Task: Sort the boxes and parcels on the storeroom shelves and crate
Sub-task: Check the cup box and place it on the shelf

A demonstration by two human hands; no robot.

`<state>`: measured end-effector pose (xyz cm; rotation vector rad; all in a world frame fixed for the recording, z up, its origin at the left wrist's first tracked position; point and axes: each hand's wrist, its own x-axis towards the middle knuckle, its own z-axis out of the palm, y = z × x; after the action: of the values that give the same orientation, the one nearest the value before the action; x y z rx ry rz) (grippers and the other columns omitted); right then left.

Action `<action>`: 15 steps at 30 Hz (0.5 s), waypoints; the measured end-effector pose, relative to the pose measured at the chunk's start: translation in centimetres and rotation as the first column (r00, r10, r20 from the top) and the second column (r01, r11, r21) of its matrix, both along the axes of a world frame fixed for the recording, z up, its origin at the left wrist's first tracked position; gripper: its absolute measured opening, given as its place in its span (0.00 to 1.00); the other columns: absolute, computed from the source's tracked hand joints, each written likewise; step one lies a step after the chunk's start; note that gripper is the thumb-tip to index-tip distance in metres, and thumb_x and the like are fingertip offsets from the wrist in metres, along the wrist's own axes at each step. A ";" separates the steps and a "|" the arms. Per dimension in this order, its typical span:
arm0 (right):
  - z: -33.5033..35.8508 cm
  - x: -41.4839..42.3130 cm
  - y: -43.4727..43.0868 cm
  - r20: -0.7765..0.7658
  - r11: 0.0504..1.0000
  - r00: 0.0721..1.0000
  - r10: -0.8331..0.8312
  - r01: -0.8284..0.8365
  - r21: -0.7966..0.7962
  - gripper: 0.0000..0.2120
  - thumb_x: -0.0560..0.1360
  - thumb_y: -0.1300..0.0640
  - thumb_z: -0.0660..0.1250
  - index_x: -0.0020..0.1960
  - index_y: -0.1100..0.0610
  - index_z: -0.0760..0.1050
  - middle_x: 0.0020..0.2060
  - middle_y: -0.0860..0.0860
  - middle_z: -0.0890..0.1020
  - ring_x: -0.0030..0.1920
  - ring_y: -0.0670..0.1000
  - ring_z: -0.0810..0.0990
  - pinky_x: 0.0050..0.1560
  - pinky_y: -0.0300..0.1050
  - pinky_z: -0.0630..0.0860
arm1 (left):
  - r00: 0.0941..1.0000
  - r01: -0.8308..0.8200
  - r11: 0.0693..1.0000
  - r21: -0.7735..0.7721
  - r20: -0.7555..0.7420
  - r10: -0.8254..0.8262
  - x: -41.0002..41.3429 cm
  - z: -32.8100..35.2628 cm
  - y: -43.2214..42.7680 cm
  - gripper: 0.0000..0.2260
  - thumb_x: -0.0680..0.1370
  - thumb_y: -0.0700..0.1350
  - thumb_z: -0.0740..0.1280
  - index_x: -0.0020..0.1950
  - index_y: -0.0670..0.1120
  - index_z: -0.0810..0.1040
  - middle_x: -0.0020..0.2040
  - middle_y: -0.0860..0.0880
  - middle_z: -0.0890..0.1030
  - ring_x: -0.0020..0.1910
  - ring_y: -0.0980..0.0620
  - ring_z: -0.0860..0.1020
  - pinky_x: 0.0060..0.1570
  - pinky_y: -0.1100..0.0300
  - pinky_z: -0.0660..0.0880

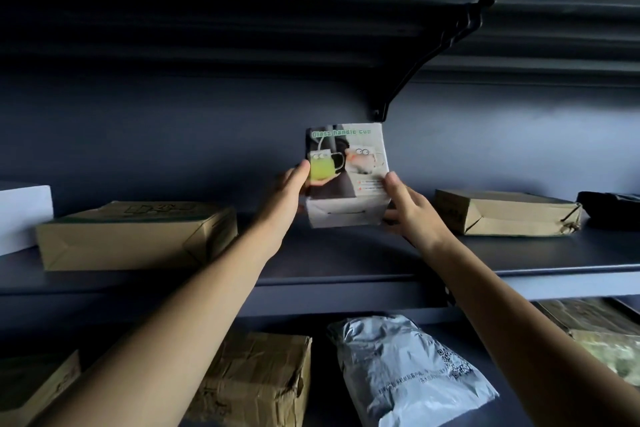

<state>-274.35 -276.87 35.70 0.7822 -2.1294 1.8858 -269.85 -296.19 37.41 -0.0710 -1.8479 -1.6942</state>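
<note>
A small white printed box [348,163] with cup pictures and the words "Glass handle cup" is held between both hands over the middle shelf [346,253]. My left hand [289,192] grips its left side with the thumb on the front face. My right hand [408,208] grips its right side, thumb on the front near the lower right corner. The box tilts back, its bottom face showing, and it looks slightly above the shelf board.
A flat brown cardboard box [135,236] lies left on the same shelf beside a white box [24,215]. Another brown box [505,211] and a black parcel [613,208] lie at the right. Below are a taped carton [256,381], a grey mailer bag [412,374] and more boxes. A bracket [433,59] hangs above.
</note>
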 end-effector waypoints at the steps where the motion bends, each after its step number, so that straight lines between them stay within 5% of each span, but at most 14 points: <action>1: 0.1 0.2 0.0 0.060 1.000 0.998 0.011 -0.009 -0.029 0.19 0.79 0.36 0.55 0.51 0.47 0.78 0.49 0.46 0.83 0.49 0.55 0.83 0.58 0.57 0.77 | 1.000 0.019 1.000 0.015 -0.005 -0.019 0.2 0.1 0.2 0.22 0.69 0.68 0.63 0.52 0.55 0.82 0.55 0.54 0.83 0.59 0.49 0.78 0.63 0.47 0.73; 4: 0.2 0.0 -0.1 0.180 0.999 0.983 0.018 -0.011 -0.038 0.29 0.78 0.33 0.51 0.61 0.53 0.76 0.54 0.52 0.81 0.46 0.59 0.84 0.50 0.54 0.81 | 0.999 0.023 0.998 0.065 0.025 -0.024 -0.4 -0.2 -0.2 0.37 0.63 0.75 0.65 0.64 0.55 0.77 0.63 0.56 0.79 0.64 0.52 0.75 0.68 0.48 0.68; 7: 0.2 -0.1 -0.1 0.216 0.999 0.976 0.017 -0.006 -0.051 0.33 0.78 0.32 0.50 0.66 0.56 0.75 0.57 0.55 0.80 0.46 0.61 0.84 0.46 0.51 0.82 | 0.996 0.080 0.997 0.018 0.022 -0.081 0.4 0.1 0.6 0.15 0.77 0.60 0.65 0.61 0.56 0.78 0.62 0.55 0.79 0.62 0.55 0.76 0.67 0.55 0.69; 9: 0.1 -0.4 -0.1 0.230 0.998 0.973 0.010 0.006 -0.068 0.32 0.79 0.34 0.50 0.65 0.57 0.75 0.57 0.56 0.80 0.46 0.61 0.84 0.45 0.52 0.81 | 0.997 0.071 0.997 0.010 0.039 -0.072 0.3 0.1 0.6 0.11 0.79 0.56 0.64 0.61 0.58 0.76 0.61 0.56 0.79 0.60 0.56 0.75 0.64 0.57 0.70; 13: 0.2 -0.5 -0.1 0.221 0.990 0.975 0.001 0.031 -0.141 0.23 0.82 0.43 0.54 0.58 0.60 0.76 0.48 0.58 0.82 0.45 0.59 0.83 0.43 0.55 0.81 | 0.979 0.051 0.998 0.047 0.194 -0.059 0.4 -0.1 0.4 0.38 0.68 0.70 0.68 0.73 0.53 0.67 0.67 0.53 0.75 0.60 0.51 0.77 0.59 0.46 0.76; 15: 0.2 -0.5 -0.1 0.164 0.993 0.985 -0.048 0.065 -0.100 0.17 0.83 0.47 0.54 0.52 0.58 0.75 0.44 0.56 0.81 0.44 0.55 0.82 0.46 0.57 0.80 | 0.973 0.133 0.986 0.097 0.175 -0.148 0.4 -0.3 0.1 0.43 0.62 0.70 0.73 0.72 0.52 0.68 0.65 0.53 0.77 0.57 0.52 0.80 0.52 0.47 0.80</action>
<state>-274.89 -277.02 35.85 0.5592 -2.0970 2.0765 -269.47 -296.07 37.10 -0.0130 -1.9398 -1.9309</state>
